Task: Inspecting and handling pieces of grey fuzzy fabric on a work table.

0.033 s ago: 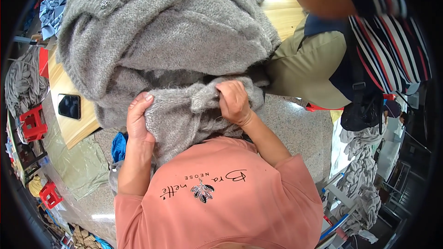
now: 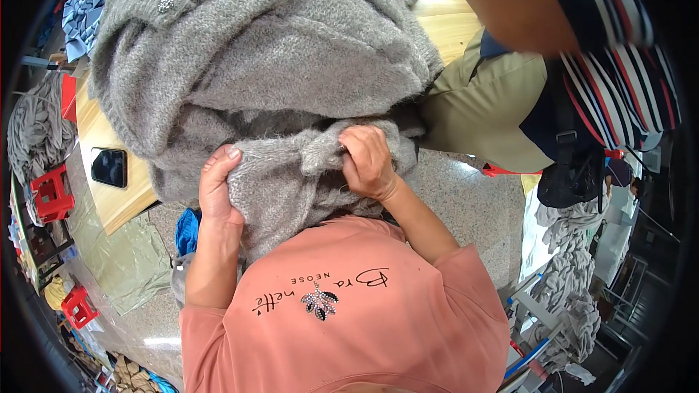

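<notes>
A fuzzy grey knitted garment (image 2: 273, 175) hangs between my hands at the near edge of the table. My left hand (image 2: 220, 183) grips its left side, with the thumb on top of the fabric. Farther right, my right hand (image 2: 370, 162) has its fingers curled on a bunched fold of the same knit; its fingertips are partly hidden. Just beyond lies a large heap of grey knitwear (image 2: 306, 58), with two jewelled buttons (image 2: 166, 5) showing at its upper left.
A dark phone (image 2: 109, 167) lies on the wooden table (image 2: 131, 207) to the left. At the right stands another person in a striped shirt (image 2: 608, 94), an arm (image 2: 502, 0) reaching over the table. Red stools (image 2: 52, 195) and grey knit piles (image 2: 571, 269) stand around.
The other person's arm and striped sleeve have shifted slightly downward in the picture. My hands and the grey garment look almost unchanged.
</notes>
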Tool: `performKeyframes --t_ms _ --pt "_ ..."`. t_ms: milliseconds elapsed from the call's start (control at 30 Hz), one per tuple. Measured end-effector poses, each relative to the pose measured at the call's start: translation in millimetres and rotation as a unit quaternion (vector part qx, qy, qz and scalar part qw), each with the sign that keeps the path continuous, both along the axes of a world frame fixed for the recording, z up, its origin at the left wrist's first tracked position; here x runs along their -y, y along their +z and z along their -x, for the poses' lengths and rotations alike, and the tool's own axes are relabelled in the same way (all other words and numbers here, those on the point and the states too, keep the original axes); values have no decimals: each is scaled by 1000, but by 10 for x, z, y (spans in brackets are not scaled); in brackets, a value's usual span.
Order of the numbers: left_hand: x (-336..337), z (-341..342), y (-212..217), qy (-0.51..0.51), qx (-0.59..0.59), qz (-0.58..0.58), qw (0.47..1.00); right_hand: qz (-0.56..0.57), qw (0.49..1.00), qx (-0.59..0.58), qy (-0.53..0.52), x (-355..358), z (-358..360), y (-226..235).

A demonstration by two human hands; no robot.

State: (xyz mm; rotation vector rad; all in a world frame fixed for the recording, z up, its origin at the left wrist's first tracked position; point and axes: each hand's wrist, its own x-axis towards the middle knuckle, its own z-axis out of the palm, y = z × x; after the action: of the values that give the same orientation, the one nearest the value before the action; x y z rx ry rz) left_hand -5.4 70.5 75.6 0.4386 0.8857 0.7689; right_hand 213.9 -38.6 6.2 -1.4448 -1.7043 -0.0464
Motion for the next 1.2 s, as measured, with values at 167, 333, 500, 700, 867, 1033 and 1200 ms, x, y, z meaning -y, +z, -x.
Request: performKeyframes --t_ms 167,333,500,700,867,1033,1200 --pt "-13 -40 44 15 -13 3 1000 -17 998 52 -34 -128 49 23" --pt "-5 -31 97 23 -12 5 1000 -33 997 -10 -64 -226 16 52" --pt "13 -40 79 -12 -38 -28 999 33 996 -79 -28 -112 -7 408" --pt "140 -229 58 -160 -50 -129 977 -35 973 -42 225 -28 242 901" --pt "218 -255 74 -192 -16 -128 973 -75 985 -6 158 -211 342 826" --pt "220 -183 37 -174 -33 -118 977 -53 988 -6 142 -244 396 693" --pt "264 -193 2 -153 -99 -194 964 -19 990 -34 133 -276 459 625"
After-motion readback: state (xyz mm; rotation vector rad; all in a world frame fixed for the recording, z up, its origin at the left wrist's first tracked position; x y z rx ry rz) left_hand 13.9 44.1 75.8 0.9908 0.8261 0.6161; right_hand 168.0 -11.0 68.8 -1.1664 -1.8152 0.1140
